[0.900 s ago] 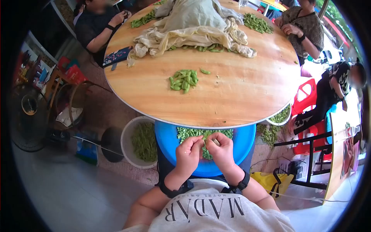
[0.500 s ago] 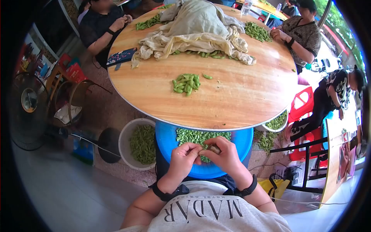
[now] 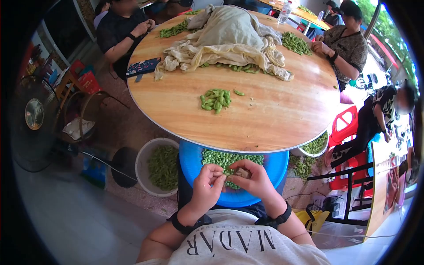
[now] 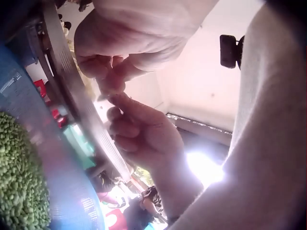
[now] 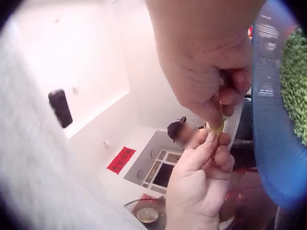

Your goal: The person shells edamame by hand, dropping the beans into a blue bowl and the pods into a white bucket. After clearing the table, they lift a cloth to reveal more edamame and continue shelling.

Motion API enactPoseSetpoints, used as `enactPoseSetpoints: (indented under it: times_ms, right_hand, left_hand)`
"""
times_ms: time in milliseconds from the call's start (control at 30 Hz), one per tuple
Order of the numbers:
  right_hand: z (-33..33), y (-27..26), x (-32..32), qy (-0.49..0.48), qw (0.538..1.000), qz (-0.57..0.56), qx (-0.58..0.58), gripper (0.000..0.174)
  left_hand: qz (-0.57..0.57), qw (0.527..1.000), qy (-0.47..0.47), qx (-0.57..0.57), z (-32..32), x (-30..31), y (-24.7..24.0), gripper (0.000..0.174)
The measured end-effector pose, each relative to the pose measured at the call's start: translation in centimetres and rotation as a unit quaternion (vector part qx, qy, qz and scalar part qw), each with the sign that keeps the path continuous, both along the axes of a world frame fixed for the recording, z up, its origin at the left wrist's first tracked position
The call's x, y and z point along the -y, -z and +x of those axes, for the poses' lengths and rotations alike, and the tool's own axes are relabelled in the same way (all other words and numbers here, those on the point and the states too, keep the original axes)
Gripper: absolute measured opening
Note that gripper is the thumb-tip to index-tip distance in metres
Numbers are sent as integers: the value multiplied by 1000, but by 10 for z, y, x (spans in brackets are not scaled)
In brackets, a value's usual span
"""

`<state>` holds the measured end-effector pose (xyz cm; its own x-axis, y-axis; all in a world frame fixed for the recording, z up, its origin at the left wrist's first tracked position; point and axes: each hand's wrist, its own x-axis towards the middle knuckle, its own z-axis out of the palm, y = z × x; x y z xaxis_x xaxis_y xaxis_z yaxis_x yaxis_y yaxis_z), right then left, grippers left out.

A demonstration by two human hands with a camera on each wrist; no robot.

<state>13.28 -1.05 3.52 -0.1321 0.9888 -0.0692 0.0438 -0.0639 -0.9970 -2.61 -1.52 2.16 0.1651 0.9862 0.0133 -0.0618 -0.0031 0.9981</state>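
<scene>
Over a blue basin (image 3: 278, 176) my two hands work close together, fingertips nearly meeting. A green soybean pod (image 5: 218, 128) spans the fingertips in the right wrist view. My left hand (image 3: 206, 187) pinches one end between thumb and forefinger. At the other end, my right hand (image 3: 256, 181) pinches it with curled fingers. A brownish bit (image 3: 242, 172) shows inside the right hand's curl, too small to make out. Many shelled green beans (image 3: 212, 157) lie in the basin below.
The round wooden table (image 3: 176, 119) has a small pile of pods (image 3: 215, 100) and a cloth-covered heap (image 3: 229, 31). Tubs of pods stand left (image 3: 140, 172) and right (image 3: 325, 148) of the basin. A fan (image 3: 35, 115) is at far left. Other people sit around the table.
My fingertips came together on the pod, then parted slightly, both hands staying over the basin. The head view has shifted a little, so the table sits lower and further right.
</scene>
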Motion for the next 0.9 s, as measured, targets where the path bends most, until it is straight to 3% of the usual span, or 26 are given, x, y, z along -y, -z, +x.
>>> enactPoseSetpoints:
  times_ms: [67,133,200,300,433,500,600,700,733,800,867,900]
  right_hand:
    - [-1,-3,2,41,967,164,193,20]
    - [0,-12,2,0,981,115,156,20]
    - [3,-7,1,-72,990,43,116,19]
    - [9,-2,-5,-124,985,-109,-44,17]
    - [8,10,-7,-132,975,-136,-119,11]
    - [5,14,-7,-120,976,-141,-111,10]
    - [4,30,-6,-72,994,-79,-5,12]
    - [15,30,-8,-47,981,-20,187,17]
    - [22,39,-9,-64,975,9,214,18]
    - [34,65,-6,-100,956,69,268,19]
    - [36,66,-7,-109,951,53,283,19]
    - [37,66,-11,-115,948,46,292,19]
  left_hand:
    - [59,995,-5,-74,-3,-1,1,17]
    - [113,986,5,-125,-4,-1,-5,18]
    - [46,996,43,-59,-6,5,-8,19]
    - [-21,997,77,9,-8,3,-9,19]
    - [-46,994,97,30,-9,2,-5,19]
    - [-21,996,86,-26,-10,3,-5,17]
    - [32,990,59,-125,-19,2,-2,13]
    - [76,959,-23,-271,-52,-9,0,7]
    - [78,943,-62,-319,-65,-16,-2,8]
    - [139,847,-39,-512,-89,-31,-14,11]
    - [106,780,-88,-610,-95,-48,-25,12]
    - [163,802,-103,-565,-94,-66,-33,9]
